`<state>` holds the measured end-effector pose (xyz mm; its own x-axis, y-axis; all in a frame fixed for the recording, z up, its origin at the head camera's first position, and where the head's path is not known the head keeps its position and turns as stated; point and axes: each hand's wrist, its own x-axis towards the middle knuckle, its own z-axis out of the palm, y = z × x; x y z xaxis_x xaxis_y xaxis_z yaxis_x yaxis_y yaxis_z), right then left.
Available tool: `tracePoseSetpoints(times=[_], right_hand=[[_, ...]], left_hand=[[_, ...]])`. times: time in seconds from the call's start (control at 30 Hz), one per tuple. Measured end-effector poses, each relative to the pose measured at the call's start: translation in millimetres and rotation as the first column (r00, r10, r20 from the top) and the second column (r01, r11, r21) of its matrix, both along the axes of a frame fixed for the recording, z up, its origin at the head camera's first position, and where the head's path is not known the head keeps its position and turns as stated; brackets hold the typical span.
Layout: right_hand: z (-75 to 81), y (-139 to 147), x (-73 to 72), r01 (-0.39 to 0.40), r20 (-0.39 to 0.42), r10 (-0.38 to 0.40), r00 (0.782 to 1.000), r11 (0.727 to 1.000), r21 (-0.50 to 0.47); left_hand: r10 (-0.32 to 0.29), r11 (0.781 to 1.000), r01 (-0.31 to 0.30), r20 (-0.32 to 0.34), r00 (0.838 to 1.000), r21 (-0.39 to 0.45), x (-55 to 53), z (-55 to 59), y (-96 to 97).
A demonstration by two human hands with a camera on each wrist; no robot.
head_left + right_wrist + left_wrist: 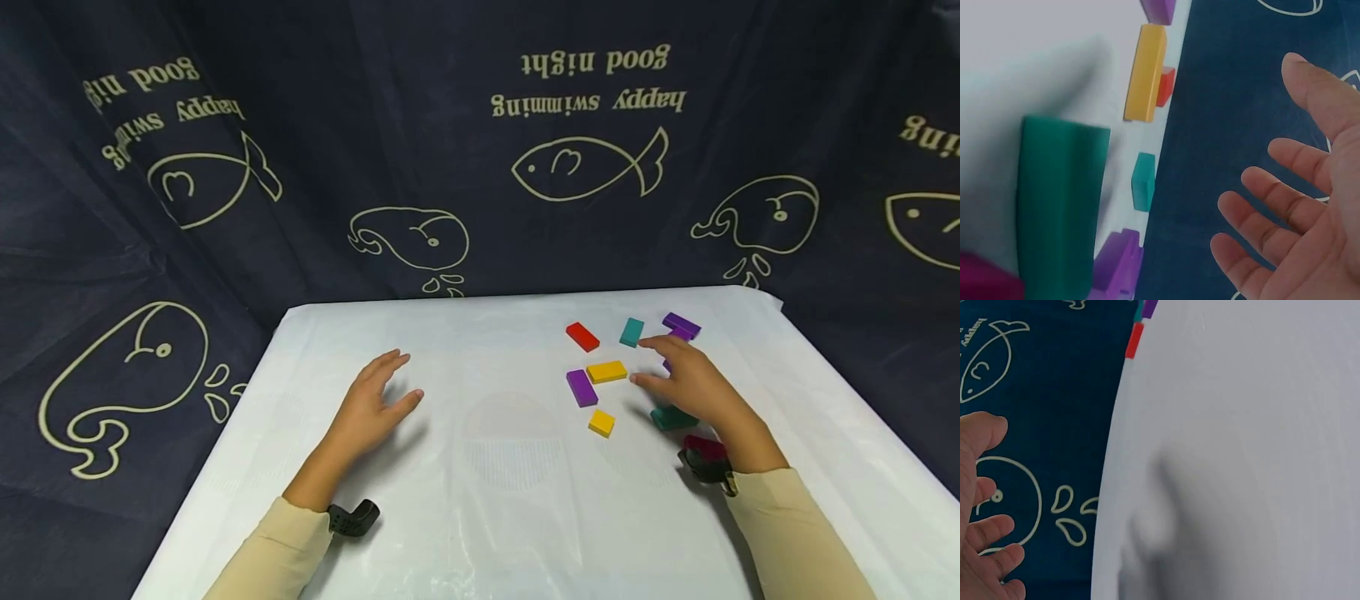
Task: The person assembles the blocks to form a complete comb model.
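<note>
Above the left half of the white table my left hand point(369, 414) hovers with relaxed, spread fingers, holding nothing. My right hand point(692, 382) is over the block group at the right, its fingers apart and nothing between them. Near its fingertips lie a teal block point(632, 332) and a yellow block point(607, 372). Beneath the hand is a green block point(1063, 206), and a dark red block point(705, 447) sits by the wrist. Purple blocks point(681, 326) lie beyond the hand, partly hidden by it. A red block point(582, 337), another purple block point(582, 388) and a small yellow block point(602, 422) lie to its left.
The white table point(480, 350) ends at a dark curtain point(480, 150) printed with pale fish and whales. Dark wrist-worn devices point(355, 518) are on both arms, low over the tabletop.
</note>
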<state>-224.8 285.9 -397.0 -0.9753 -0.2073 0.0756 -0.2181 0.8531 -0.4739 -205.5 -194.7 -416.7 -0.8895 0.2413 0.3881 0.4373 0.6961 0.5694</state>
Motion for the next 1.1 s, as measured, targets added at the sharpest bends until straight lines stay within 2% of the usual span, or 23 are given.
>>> tracePoseSetpoints(times=[0.17, 0.37, 0.53, 0.83, 1.1], right_hand=[[-5.5, -2.4, -6.5, -0.011, -0.002, 0.011, 1.0, 0.999, -0.043], [-13.1, -6.1, -12.0, -0.006, 0.011, 0.007, 1.0, 0.997, -0.081], [-19.5, -8.7, -18.6, 0.001, 0.058, 0.004, 0.998, 0.996, -0.092], [-25.3, -17.5, -24.2, 0.004, 0.158, 0.011, 0.987, 0.995, -0.097], [-31.2, -20.9, -30.4, 0.017, 0.217, 0.004, 0.976, 0.995, -0.096]], left_hand=[[-0.027, 0.999, 0.025, 0.037, 0.999, 0.048, -9.6, -1.7, 12.4], [-0.033, 0.992, 0.015, 0.143, 0.989, 0.127, -20.3, -6.0, 27.5], [-0.046, 0.991, 0.02, 0.203, 0.978, 0.129, -25.1, -10.4, 40.2], [-0.098, 0.988, 0.073, 0.186, 0.978, 0.135, -26.6, -14.5, 68.9], [-0.137, 0.983, 0.116, 0.154, 0.978, 0.141, -26.0, -17.1, 85.9]])
